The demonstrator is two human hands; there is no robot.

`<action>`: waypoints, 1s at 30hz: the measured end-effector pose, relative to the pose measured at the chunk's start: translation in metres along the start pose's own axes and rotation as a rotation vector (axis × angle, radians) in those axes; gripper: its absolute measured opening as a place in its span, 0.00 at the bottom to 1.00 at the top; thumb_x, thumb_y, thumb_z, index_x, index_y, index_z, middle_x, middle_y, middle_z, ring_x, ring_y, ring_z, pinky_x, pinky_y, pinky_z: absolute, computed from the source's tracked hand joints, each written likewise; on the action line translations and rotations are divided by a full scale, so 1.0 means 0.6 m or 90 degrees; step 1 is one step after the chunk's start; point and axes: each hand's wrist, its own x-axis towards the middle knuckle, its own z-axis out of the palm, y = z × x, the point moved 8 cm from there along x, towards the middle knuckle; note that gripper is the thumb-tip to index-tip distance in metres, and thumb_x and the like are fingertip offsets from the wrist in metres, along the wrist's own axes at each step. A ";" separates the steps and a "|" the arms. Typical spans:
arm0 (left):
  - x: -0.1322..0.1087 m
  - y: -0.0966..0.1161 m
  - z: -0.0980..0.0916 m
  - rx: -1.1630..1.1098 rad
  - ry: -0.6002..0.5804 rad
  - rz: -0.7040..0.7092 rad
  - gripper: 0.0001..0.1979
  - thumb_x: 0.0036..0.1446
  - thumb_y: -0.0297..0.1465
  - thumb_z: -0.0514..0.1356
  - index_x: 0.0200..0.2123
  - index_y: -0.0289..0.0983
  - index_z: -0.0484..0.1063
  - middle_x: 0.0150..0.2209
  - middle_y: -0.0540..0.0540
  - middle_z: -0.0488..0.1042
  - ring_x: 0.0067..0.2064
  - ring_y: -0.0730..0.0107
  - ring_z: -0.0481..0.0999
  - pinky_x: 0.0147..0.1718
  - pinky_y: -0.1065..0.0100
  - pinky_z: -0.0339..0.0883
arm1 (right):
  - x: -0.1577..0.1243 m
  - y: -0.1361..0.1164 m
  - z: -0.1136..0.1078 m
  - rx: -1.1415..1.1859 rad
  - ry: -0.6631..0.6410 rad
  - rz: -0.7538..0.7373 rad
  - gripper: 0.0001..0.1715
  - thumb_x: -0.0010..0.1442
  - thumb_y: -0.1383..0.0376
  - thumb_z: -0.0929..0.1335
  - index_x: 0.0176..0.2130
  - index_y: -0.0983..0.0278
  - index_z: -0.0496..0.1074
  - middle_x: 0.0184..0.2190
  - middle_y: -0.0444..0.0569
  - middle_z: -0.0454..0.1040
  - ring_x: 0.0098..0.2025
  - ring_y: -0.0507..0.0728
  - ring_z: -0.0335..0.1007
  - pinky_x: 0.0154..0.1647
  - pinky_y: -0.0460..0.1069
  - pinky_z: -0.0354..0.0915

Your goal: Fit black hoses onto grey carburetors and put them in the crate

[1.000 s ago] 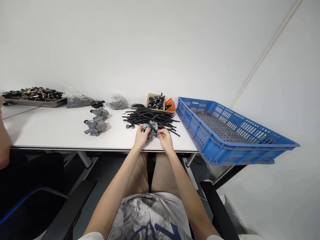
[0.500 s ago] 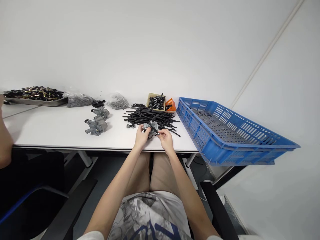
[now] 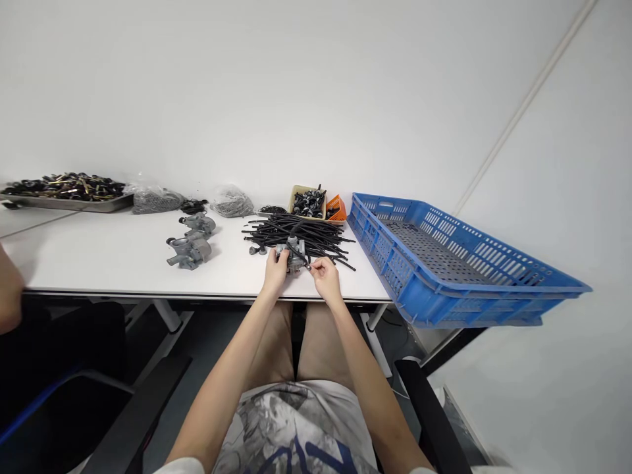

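Note:
My left hand (image 3: 276,268) is closed on the left side of a grey metal carburetor (image 3: 295,246) near the table's front edge. A black rubber hose (image 3: 297,255) runs down across its front. On the right, my right hand (image 3: 325,276) pinches the lower end of that hose between thumb and fingertips. Just behind lies a loose heap of black hoses (image 3: 301,229). Small black and grey fittings (image 3: 257,250) rest left of the carburetor. Farther left stand two more carburetors, a nearer one (image 3: 189,252) and a farther one (image 3: 199,224).
A blue plastic crate (image 3: 469,263) juts past the table's right end. At the back are a beige bin (image 3: 293,197) of black parts, an orange basket (image 3: 337,205), plastic bags (image 3: 233,200) and a metal tray (image 3: 106,205) of parts. Another person's arm (image 3: 8,289) shows at far left.
The carburetor and my left hand have shifted slightly left and turned a little. My right hand has moved slightly left, still pinching the hose end.

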 end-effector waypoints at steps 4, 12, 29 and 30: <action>-0.003 0.001 0.001 -0.042 0.002 -0.024 0.13 0.52 0.41 0.60 0.35 0.39 0.63 0.31 0.51 0.67 0.31 0.72 0.70 0.24 0.73 0.69 | -0.001 0.003 0.005 0.032 -0.009 0.037 0.08 0.52 0.60 0.70 0.30 0.61 0.69 0.31 0.46 0.71 0.35 0.55 0.70 0.40 0.51 0.69; 0.000 0.000 0.002 0.009 -0.002 0.016 0.14 0.51 0.42 0.61 0.34 0.39 0.65 0.32 0.51 0.68 0.31 0.71 0.69 0.26 0.72 0.68 | -0.003 -0.015 0.004 0.046 -0.020 0.028 0.13 0.50 0.61 0.72 0.38 0.61 0.74 0.32 0.47 0.74 0.36 0.55 0.71 0.40 0.50 0.69; -0.010 0.008 -0.004 0.062 0.014 0.003 0.12 0.56 0.43 0.56 0.31 0.40 0.64 0.30 0.49 0.66 0.33 0.66 0.68 0.23 0.71 0.67 | -0.010 -0.038 -0.009 -0.128 0.051 -0.040 0.04 0.55 0.67 0.66 0.30 0.59 0.72 0.33 0.47 0.77 0.41 0.59 0.69 0.47 0.54 0.64; -0.010 0.009 -0.004 0.061 0.011 0.003 0.13 0.56 0.43 0.56 0.30 0.40 0.64 0.30 0.49 0.65 0.33 0.66 0.68 0.23 0.71 0.67 | -0.010 -0.040 -0.009 -0.128 0.054 -0.044 0.04 0.55 0.67 0.66 0.30 0.59 0.72 0.33 0.47 0.76 0.40 0.59 0.69 0.47 0.53 0.65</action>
